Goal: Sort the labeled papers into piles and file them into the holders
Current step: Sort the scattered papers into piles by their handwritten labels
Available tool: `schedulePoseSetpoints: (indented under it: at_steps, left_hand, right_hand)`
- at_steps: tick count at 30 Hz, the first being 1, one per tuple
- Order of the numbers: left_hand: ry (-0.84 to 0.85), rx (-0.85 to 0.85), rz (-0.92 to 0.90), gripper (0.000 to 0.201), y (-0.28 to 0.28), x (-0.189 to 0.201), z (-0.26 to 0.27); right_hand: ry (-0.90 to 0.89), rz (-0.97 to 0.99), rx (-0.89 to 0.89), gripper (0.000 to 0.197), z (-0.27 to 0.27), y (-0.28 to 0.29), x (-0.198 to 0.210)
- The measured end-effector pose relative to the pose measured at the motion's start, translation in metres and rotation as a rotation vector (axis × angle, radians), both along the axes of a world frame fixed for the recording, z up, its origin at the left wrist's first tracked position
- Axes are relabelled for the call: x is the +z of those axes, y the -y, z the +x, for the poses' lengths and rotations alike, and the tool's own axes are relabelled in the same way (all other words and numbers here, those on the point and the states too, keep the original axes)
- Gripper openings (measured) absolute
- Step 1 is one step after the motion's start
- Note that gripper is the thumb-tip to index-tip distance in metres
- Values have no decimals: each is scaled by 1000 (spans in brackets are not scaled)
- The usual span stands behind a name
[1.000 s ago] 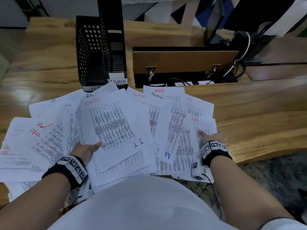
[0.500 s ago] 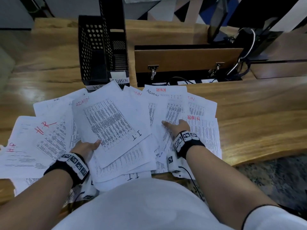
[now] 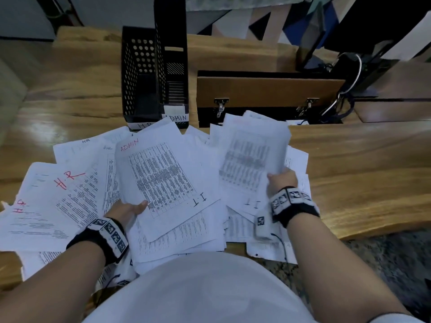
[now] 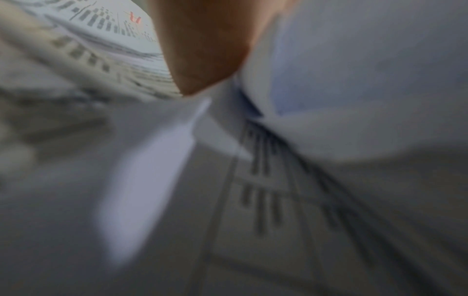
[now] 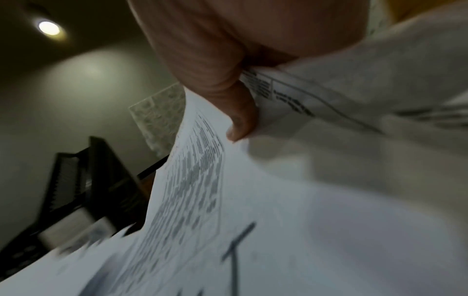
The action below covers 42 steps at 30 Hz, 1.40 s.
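White papers fanned over wooden desk, centre and left of frame. Right hand pinching sheet marked I.T, lifted centre right, blurry. Left hand gripping ADMIN sheet edge, thumb on top, looks like. 2 black holders upper centre, tagged H.R and ADMIN.

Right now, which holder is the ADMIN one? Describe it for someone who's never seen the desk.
Start at the far edge of the paper spread on the wooden desk, where two black holders stand side by side. The ADMIN holder is the right, taller one. Its white front label reads ADMIN; its neighbour's reads H.R.
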<state>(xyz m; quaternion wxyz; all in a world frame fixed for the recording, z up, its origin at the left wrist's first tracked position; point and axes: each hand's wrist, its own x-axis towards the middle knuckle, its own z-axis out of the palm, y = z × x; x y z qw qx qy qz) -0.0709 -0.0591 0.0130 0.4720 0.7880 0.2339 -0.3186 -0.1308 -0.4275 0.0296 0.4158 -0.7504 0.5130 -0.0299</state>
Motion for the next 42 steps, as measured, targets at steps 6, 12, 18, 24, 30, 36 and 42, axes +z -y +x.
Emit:
schedulePoseSetpoints:
  at_steps: [6,12,18,24,30,36,42]
  left_hand:
    - [-9,40,-76,42,-6,-13,6]
    - [10,42,-69,48,-7,-17,7]
    - [-18,92,-205,39,-10,-19,4]
    - [-49,54,-267,46,-11,-13,6]
    - [-30,-36,-228,44,-14,-10,6]
    - [15,25,-421,104,-6,7,-2]
    - [8,155,-447,88,-14,-8,5]
  right_hand:
    - [-364,-83,-40,28,-58,60,-15]
    - [-362,-126,-62,21,-74,59,-38]
    - [-123,-289,-62,25,-56,56,5]
    - [558,-383,-30,17,-8,40,121]
    - [963,-46,-20,37,26,-14,191]
    - [594,290,106,27,60,-104,96]
    - [79,312,238,32,52,-154,-8]
